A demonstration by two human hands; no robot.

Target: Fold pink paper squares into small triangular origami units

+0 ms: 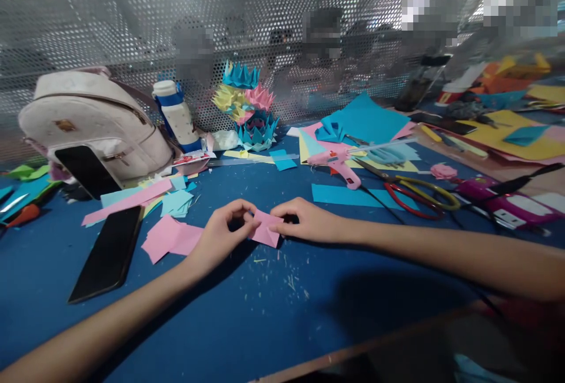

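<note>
- My left hand point(225, 227) and right hand point(309, 221) pinch creased pink paper point(266, 235) from opposite sides, likely steadying it.
- I judge the hot-glue gun point(339, 165) within easy reach.

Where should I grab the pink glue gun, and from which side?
I'd take the glue gun by its grip, coming from your own side of the table. The grip sticks out toward you, while the nozzle points left. Watch the black cord by the grip's end.
</note>
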